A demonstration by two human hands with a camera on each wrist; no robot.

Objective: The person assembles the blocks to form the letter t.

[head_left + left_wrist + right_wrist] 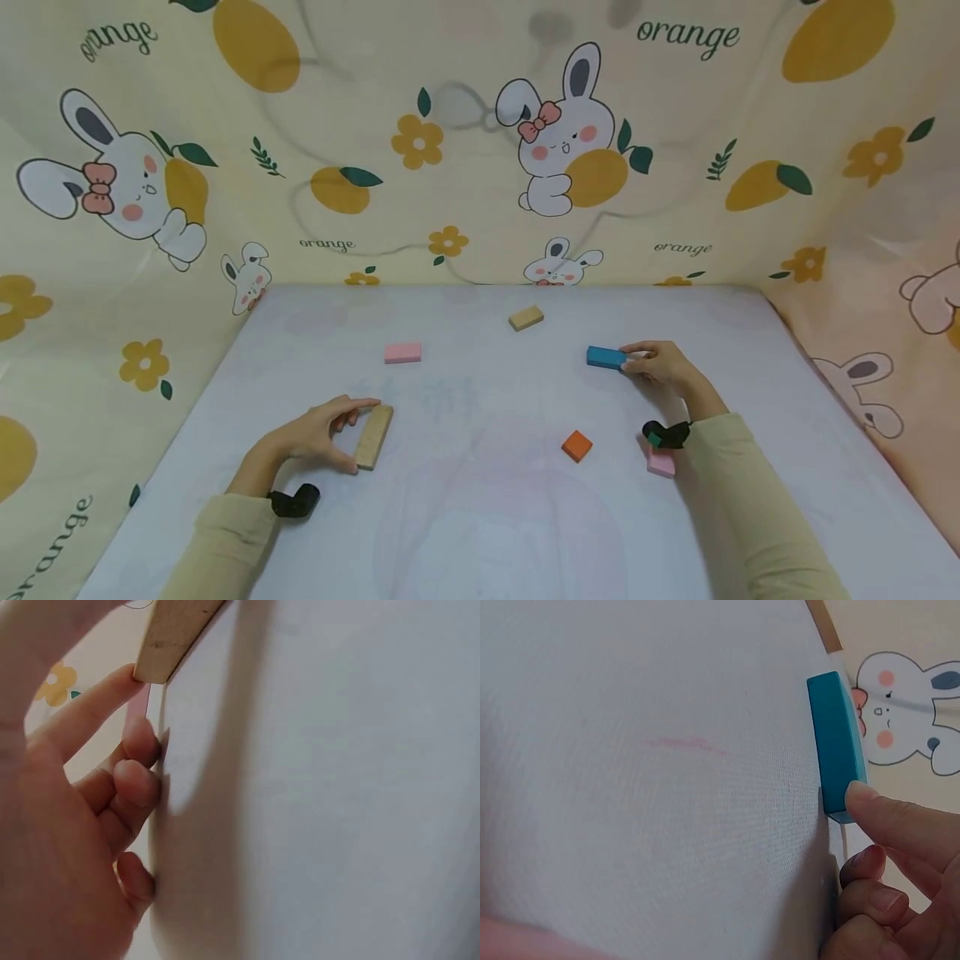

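My left hand [318, 429] has its thumb and index finger at opposite ends of a long wooden block [374, 437], pinching it on the table. In the left wrist view, the index fingertip of this hand [67, 802] touches one end of the wooden block [176, 637], and the other fingers are curled. At the right, my right hand [663, 365] pinches the right end of a blue block [604, 357]. The right wrist view shows the thumb of the hand [907, 855] on the blue block [836, 742], which lies on the table.
A pink block [402, 353] and a short wooden block [526, 317] lie farther back on the white table [487, 517]. An orange block [577, 446] is right of centre. Another pink block [661, 462] sits partly behind the right wrist's black camera [666, 434]. A patterned cloth [465, 183] stands behind.
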